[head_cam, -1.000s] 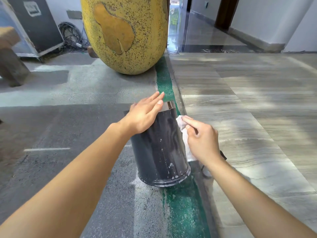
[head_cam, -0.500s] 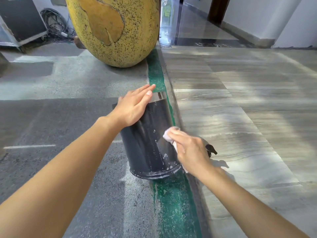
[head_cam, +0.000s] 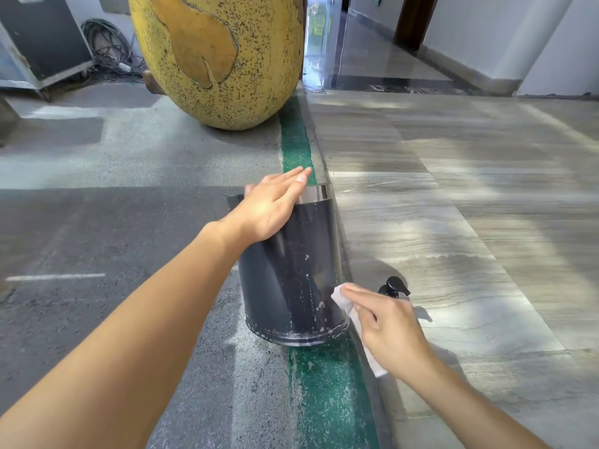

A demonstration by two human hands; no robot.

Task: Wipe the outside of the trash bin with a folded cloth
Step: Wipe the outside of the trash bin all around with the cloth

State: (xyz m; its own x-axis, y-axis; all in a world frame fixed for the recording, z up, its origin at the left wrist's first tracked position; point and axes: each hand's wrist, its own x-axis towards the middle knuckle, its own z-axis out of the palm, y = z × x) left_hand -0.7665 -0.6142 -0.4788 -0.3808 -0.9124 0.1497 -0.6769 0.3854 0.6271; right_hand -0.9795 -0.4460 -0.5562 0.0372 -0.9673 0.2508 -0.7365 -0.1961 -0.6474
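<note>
While pressed flat on the rim near the middle of the frame, left hand (head_cam: 270, 210) steadies the trash bin (head_cam: 291, 270), fingers stretched out straight, gripping nothing. Dark, cylindrical, with a shiny band at the top; stands at centre frame on the green strip (head_cam: 324, 393) of the floor, between grey asphalt (head_cam: 97, 222) on the left and pale tiled floor (head_cam: 453, 222) on the right. Appears tilted slightly, though hard to be sure through the wide lens. Lower right of the bin: right hand (head_cam: 387, 332), its grip loosely curled on the white folded cloth (head_cam: 343, 298), fingertips pinning the cloth's upper end against the lower right side of the bin wall, the rest of the cloth trailing below the palm. White flecks and streaks visible on the wall near the base. Just behind the right hand, a black pump-top bottle (head_cam: 393, 286), mostly hidden. Upper part of the frame: large yellow speckled sculpture (head_cam: 220, 59).

Judged as mid-wipe, low on the right flank. Next likely calls for firm pressure along the streaked base, then turning the bin to reach the unseen far side.
</note>
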